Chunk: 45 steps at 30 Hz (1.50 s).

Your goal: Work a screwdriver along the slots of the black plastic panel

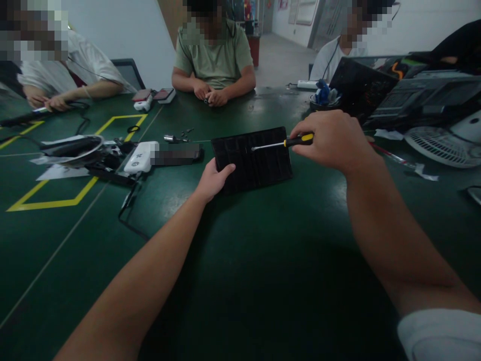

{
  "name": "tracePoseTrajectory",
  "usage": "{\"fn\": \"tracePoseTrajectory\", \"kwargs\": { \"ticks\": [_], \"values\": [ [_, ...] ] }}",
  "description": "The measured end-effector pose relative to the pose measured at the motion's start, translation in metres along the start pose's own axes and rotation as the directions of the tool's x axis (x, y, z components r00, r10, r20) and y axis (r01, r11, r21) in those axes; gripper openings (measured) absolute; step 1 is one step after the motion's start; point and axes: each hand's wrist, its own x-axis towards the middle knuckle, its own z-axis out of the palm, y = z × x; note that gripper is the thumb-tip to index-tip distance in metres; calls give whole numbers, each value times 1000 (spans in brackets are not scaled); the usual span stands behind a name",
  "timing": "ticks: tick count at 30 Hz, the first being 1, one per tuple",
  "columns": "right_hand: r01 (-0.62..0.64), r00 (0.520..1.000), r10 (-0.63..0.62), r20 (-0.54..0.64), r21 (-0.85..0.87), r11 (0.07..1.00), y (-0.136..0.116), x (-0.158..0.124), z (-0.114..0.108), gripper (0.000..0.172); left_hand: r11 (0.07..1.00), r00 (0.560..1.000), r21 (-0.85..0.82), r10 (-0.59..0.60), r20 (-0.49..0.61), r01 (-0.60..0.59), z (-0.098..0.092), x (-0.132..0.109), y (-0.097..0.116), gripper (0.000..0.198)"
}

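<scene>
My left hand (215,179) grips the left edge of a flat black panel (259,168), thumb on its face and the other fingers hidden behind. The panel is tilted up toward me above the green table (240,260), and ridges cross its face. My right hand (330,140) is closed around the black and yellow handle of a screwdriver (272,146). The screwdriver's metal shaft points left, and its tip lies over the upper middle of the panel. Whether the tip touches the panel I cannot tell.
Small dark parts and a metal cylinder (170,138) lie beyond the panel. To the left are a white device (142,157) and a fan-like assembly (75,150) with cables. A white fan grille (443,143) stands at right. Three people sit around the table.
</scene>
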Motion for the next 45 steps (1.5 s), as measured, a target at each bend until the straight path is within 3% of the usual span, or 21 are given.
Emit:
{"fn": "tracePoseTrajectory", "kwargs": {
  "ticks": [20,31,45],
  "values": [
    [-39,999,41,-23,61,997,0,0,2,21,1000,1000,7,-4,19,4,-1,0,2,48],
    [-114,993,115,-15,57,992,-3,0,0,22,1000,1000,12,7,-4,-7,0,0,1,45],
    [-106,994,106,3,54,993,-9,-1,-3,26,999,1000,51,4,-7,-4,0,2,1,47]
  ]
}}
